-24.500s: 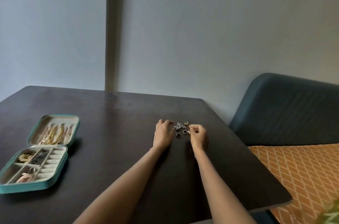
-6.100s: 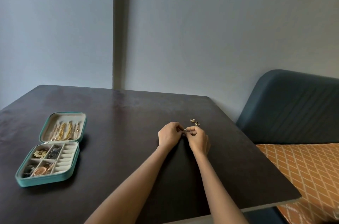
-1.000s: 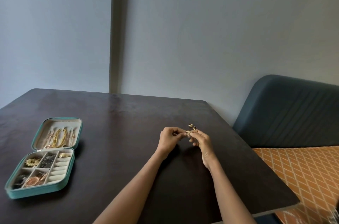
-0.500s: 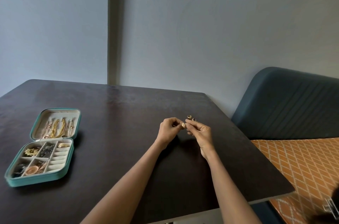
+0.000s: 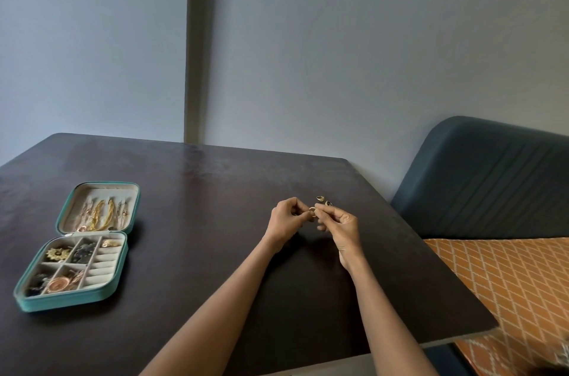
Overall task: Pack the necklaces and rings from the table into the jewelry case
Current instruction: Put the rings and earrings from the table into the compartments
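Ring stage, as we read it. Both hands meet above the tabletop [image 5: 215, 197], right of centre. Left hand [image 5: 284, 220] and right hand [image 5: 340, 226] have fingertips curled in toward each other, pinching one small gold ring [image 5: 312, 210] between them. Which hand carries the weight, we cannot tell; the ring is too small.

Two more rings [image 5: 324, 200] lie on the tabletop just beyond the fingertips, close together.

The jewelry case [image 5: 66, 300] sits open well apart on the left. Its lid half holds gold necklaces [image 5: 100, 214]. The tray half has compartments with mixed pieces and a column of ring rolls [image 5: 103, 264], one ring [image 5: 110, 242] already seated at the top, the lower slots apparently free.

Judgement: necklaces look packed; rings are partly done. Our next move calls for one hand to take the pinched ring alone, carry it across to the case, and press it into a free roll slot. Then we return for the two rings left. Small and smooth, so a firm pinch is needed for the carry.
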Motion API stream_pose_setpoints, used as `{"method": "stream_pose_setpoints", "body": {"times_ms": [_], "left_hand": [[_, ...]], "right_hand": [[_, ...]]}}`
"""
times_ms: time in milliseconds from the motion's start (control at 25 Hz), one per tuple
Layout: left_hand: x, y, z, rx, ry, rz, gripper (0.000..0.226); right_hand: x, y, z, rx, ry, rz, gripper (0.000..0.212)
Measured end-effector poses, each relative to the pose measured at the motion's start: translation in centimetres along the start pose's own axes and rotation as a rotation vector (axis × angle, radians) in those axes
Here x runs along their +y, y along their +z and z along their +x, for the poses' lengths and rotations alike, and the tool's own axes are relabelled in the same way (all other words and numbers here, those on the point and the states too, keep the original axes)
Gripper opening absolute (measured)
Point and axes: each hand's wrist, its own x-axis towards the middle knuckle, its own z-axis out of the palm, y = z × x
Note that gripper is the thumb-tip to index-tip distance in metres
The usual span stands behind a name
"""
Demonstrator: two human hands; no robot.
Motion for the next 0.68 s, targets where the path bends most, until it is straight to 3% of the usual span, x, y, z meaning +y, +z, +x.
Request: {"method": "stream_pose_setpoints", "body": {"times_ms": [480, 680], "left_hand": [[0.4, -0.6, -0.6, 0.047, 0.001, -0.017, 0.005], [1.5, -5.2, -2.2, 0.010, -0.022, -0.026, 0.005]], "right_hand": [[-0.3, 0.4, -0.6, -0.060, 0.012, -0.054, 0.019], [-2.0, 3.8, -1.8, -0.142, 0.003, -0.043, 0.019]]}}
